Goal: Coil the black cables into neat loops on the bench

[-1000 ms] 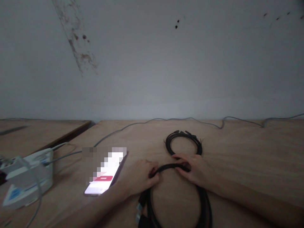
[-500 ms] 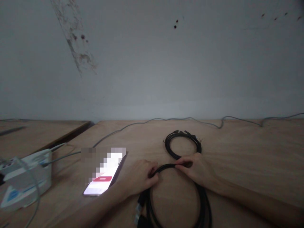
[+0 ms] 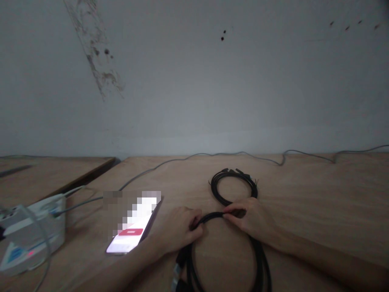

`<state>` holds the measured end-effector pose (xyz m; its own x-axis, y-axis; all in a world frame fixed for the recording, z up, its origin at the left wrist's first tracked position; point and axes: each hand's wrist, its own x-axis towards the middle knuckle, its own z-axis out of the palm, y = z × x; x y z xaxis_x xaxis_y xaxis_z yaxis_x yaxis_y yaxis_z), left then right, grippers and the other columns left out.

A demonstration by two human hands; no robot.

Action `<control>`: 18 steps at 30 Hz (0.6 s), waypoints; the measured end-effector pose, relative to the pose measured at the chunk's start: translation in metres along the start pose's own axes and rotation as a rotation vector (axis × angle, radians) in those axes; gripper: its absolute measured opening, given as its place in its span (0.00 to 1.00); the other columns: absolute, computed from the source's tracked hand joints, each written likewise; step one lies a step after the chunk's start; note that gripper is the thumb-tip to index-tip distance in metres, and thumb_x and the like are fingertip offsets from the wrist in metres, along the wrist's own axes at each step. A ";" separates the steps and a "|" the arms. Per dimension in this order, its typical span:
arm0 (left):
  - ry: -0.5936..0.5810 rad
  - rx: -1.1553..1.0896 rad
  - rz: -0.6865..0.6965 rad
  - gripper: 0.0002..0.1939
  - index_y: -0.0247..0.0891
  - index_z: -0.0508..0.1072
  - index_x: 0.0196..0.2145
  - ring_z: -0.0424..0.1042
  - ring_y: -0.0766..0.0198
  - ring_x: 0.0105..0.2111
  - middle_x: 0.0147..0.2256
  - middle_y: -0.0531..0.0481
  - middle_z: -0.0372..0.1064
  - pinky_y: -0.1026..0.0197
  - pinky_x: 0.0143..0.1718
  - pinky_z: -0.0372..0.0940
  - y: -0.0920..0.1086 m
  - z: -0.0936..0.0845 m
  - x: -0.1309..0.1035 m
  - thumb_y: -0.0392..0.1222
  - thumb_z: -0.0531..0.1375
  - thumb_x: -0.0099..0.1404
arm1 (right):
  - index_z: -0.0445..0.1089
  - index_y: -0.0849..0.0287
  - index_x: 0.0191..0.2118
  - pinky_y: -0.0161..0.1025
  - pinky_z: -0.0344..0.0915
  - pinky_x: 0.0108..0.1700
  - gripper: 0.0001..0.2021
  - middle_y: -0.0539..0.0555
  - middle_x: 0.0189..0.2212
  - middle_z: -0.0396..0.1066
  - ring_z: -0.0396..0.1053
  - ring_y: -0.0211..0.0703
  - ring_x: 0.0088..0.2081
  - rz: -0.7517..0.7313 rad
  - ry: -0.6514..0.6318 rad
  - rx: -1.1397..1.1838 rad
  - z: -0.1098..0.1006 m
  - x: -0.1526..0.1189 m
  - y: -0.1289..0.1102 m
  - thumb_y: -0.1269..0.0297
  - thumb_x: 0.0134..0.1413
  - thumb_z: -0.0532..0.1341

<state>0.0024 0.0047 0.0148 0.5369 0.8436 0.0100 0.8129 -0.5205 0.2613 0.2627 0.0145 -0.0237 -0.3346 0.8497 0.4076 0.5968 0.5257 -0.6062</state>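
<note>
Black cable coil sits bottom centre of frame. Left hand curled round its top-left, right hand pinches the top strands. Probably light, springy, hard to break; best gripped where strands bunch, else loops may spread.

No text can be read: the white mark on the red button of the phone, at seven o'clock, is blurred; the blue label on the power strip, at eight o'clock, cannot be deciphered.
</note>
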 end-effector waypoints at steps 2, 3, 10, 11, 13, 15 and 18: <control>0.000 -0.007 0.000 0.09 0.41 0.62 0.27 0.65 0.62 0.27 0.26 0.55 0.66 0.61 0.28 0.50 0.001 -0.001 0.000 0.44 0.57 0.62 | 0.83 0.50 0.38 0.41 0.74 0.42 0.08 0.50 0.36 0.83 0.79 0.46 0.36 -0.020 -0.009 0.010 0.001 0.000 0.001 0.68 0.57 0.65; -0.003 -0.011 -0.001 0.09 0.41 0.62 0.27 0.65 0.62 0.27 0.25 0.55 0.65 0.61 0.28 0.50 0.002 -0.002 -0.001 0.44 0.57 0.63 | 0.83 0.50 0.38 0.41 0.74 0.42 0.08 0.50 0.35 0.83 0.79 0.45 0.35 -0.031 -0.008 0.011 0.001 0.000 0.002 0.68 0.57 0.65; 0.008 0.008 -0.003 0.10 0.40 0.62 0.27 0.65 0.62 0.27 0.26 0.54 0.66 0.61 0.28 0.49 0.000 0.001 -0.001 0.45 0.56 0.63 | 0.81 0.50 0.38 0.43 0.72 0.46 0.08 0.49 0.36 0.82 0.78 0.46 0.38 -0.036 0.012 -0.004 0.002 -0.003 0.000 0.68 0.59 0.64; 0.008 0.001 0.001 0.10 0.40 0.62 0.27 0.65 0.62 0.27 0.25 0.54 0.66 0.61 0.28 0.49 -0.001 0.001 -0.001 0.45 0.56 0.64 | 0.81 0.50 0.38 0.43 0.71 0.47 0.08 0.49 0.36 0.82 0.78 0.46 0.38 -0.030 0.008 -0.007 0.002 -0.003 -0.001 0.68 0.59 0.64; 0.014 -0.014 0.014 0.10 0.40 0.62 0.27 0.65 0.63 0.26 0.25 0.54 0.66 0.61 0.28 0.49 -0.002 0.002 -0.001 0.45 0.56 0.65 | 0.80 0.51 0.37 0.44 0.71 0.47 0.07 0.49 0.36 0.82 0.77 0.46 0.38 -0.017 0.003 -0.019 0.001 -0.003 -0.003 0.68 0.59 0.64; 0.027 -0.017 0.019 0.11 0.40 0.62 0.27 0.64 0.63 0.26 0.25 0.55 0.65 0.61 0.28 0.49 -0.004 0.003 -0.001 0.46 0.57 0.64 | 0.80 0.51 0.36 0.43 0.70 0.45 0.07 0.48 0.35 0.81 0.77 0.45 0.37 -0.011 -0.008 -0.017 0.001 -0.003 -0.004 0.70 0.59 0.64; 0.034 -0.021 0.022 0.10 0.40 0.62 0.27 0.63 0.64 0.26 0.25 0.55 0.65 0.61 0.28 0.48 -0.004 0.003 -0.001 0.45 0.58 0.63 | 0.78 0.52 0.35 0.41 0.69 0.43 0.08 0.48 0.35 0.80 0.76 0.44 0.37 -0.018 -0.028 -0.005 0.001 -0.003 -0.003 0.73 0.58 0.63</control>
<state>-0.0011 0.0054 0.0109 0.5462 0.8362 0.0490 0.7958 -0.5363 0.2811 0.2611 0.0106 -0.0241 -0.3656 0.8407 0.3995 0.5939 0.5412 -0.5954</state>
